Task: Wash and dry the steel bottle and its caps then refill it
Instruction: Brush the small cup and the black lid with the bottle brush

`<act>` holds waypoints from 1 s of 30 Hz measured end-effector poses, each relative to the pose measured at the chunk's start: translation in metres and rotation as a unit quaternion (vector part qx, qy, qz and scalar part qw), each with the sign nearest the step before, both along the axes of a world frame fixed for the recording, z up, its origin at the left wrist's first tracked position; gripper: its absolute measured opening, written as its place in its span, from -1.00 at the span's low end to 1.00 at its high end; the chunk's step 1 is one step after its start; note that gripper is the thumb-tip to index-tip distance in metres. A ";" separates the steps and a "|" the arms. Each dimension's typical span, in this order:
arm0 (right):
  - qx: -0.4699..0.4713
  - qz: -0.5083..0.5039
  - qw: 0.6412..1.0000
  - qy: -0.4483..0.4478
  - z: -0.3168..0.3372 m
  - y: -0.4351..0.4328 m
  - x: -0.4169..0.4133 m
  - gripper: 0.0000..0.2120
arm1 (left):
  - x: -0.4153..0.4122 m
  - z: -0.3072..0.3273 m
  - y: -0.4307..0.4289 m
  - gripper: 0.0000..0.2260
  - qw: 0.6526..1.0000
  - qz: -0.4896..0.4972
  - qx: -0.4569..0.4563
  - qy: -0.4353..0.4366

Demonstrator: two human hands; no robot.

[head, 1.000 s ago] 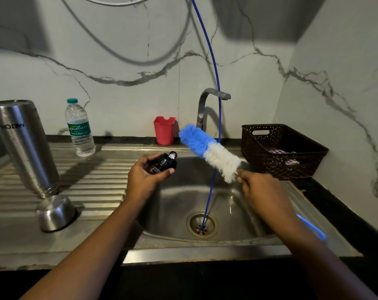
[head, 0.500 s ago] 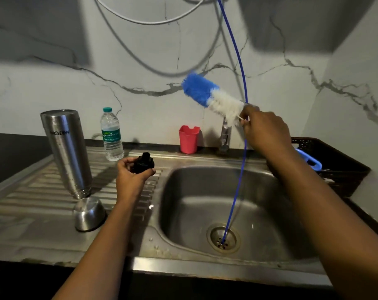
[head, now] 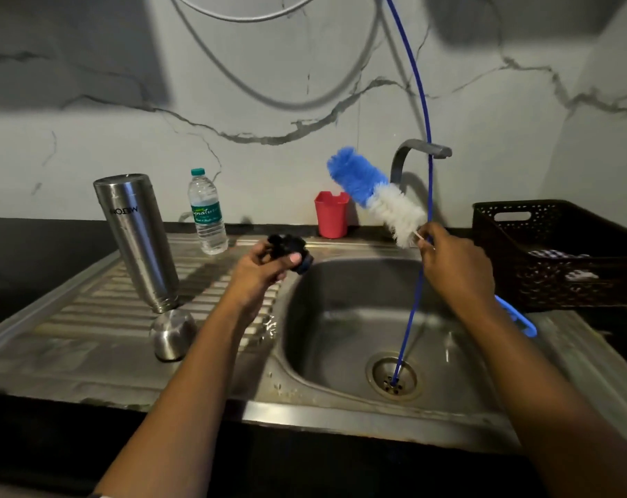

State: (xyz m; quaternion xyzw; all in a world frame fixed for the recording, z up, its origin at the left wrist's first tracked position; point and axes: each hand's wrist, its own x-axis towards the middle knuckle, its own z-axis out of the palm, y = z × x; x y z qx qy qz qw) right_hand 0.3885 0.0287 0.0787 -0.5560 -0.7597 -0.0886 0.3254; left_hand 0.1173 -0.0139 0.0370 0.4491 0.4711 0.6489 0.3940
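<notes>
Now left hand (head: 258, 271) tight round one black cap (head: 291, 247) — right hand (head: 455, 269) round one brush (head: 373, 192).

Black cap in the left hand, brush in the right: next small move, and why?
Probably lower the brush onto the black cap and scrub it over the sink. The left hand grips the cap at the basin's left edge; the right hand holds the brush by its stem, bristles raised clear of it. The steel bottle stands inverted on the drainboard.

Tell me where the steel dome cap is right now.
In the head view, the steel dome cap sits on the drainboard, left of the sink basin, at the foot of the upside-down steel bottle.
</notes>
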 end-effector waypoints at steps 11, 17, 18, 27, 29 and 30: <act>0.006 -0.003 1.000 -0.009 0.001 -0.001 -0.003 -0.78 | 0.038 -0.022 0.005 -0.62 0.994 -0.014 -0.043 0.103; 0.011 -0.001 1.000 -0.009 -0.001 -0.001 -0.003 -0.77 | 0.043 -0.027 0.004 -0.61 0.982 -0.067 -0.077 0.162; 0.010 -0.001 1.000 -0.010 -0.001 0.000 -0.003 -0.76 | 0.045 -0.025 0.004 -0.59 0.984 -0.058 -0.069 0.156; 0.017 -0.001 0.999 -0.027 -0.002 -0.002 -0.004 -0.76 | 0.034 -0.020 0.020 -0.29 0.592 0.000 0.165 0.789; 0.022 -0.001 0.999 -0.036 -0.002 -0.002 -0.004 -0.76 | 0.037 -0.016 0.019 -0.32 0.571 0.043 0.202 0.795; 0.023 -0.002 0.999 -0.034 -0.002 -0.002 -0.003 -0.76 | 0.038 -0.014 0.018 -0.36 0.587 0.053 0.215 0.779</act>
